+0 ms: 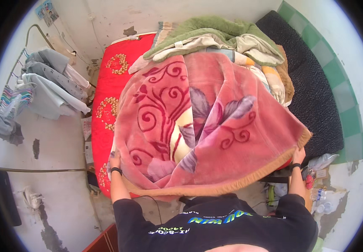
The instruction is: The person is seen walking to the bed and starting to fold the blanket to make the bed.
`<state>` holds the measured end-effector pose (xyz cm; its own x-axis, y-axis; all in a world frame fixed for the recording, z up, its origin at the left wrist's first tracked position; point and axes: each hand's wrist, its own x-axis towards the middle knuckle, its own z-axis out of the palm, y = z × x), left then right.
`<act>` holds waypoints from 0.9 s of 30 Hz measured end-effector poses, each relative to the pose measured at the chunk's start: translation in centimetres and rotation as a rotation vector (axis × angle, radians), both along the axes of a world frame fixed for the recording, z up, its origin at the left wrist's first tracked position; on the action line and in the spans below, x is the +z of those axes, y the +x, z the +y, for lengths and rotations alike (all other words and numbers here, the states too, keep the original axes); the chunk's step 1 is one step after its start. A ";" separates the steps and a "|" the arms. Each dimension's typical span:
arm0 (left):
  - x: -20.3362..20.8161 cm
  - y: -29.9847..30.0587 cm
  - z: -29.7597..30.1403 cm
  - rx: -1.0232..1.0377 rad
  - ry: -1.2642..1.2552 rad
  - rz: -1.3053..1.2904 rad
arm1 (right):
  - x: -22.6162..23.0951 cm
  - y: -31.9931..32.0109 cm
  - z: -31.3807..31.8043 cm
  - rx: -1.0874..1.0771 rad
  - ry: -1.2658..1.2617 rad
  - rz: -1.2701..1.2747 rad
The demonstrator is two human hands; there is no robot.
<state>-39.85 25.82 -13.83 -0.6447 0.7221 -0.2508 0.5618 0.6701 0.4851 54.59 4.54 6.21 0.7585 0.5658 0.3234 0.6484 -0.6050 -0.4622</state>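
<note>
A thick pink blanket (pixel 148 109) with dark red scrolls, grey-purple petals and a tan border spreads over the bed in loose folds. At its near left edge my left hand (pixel 114 160) is closed on the blanket, its fingers partly hidden by the cloth. My right hand (pixel 299 155) grips the tan border near the right corner, which is drawn out to the side. Between my two hands the border sags in a curve in front of my body. Beyond the blanket, a green quilt (pixel 215 31) with a pale underside lies bunched up.
A red bed cover (pixel 106 80) with gold patterns shows on the left. Patterned bedding (pixel 269 77) is heaped at right, beside a black textured mat (pixel 311 88). Clothes (pixel 53 80) hang from a rail at far left. Small items (pixel 322 201) and a plastic bag (pixel 322 161) lie at right.
</note>
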 end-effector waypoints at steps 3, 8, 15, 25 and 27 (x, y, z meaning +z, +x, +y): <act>-3.1 2.4 3.0 -0.007 -0.016 -0.283 | 2.1 3.2 -3.1 -0.109 0.161 0.102; 1.0 2.3 1.3 -0.016 0.149 -0.515 | 1.4 5.2 -1.8 -0.064 0.576 0.627; 9.4 -4.3 -26.6 0.642 0.379 -0.668 | 2.1 12.2 2.3 -0.220 0.757 0.566; 10.0 29.2 -53.1 1.137 0.609 -0.366 | -3.3 28.4 6.9 0.027 0.642 0.850; 10.9 28.6 -48.6 1.044 0.676 -0.393 | -5.1 29.2 10.1 0.052 0.583 0.971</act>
<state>-11.21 -22.76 -2.92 -0.9418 -0.0154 -0.3358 -0.3279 0.2616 0.9078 83.84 14.65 1.06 0.8122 0.5598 -0.1641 -0.1197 -0.1154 -0.9861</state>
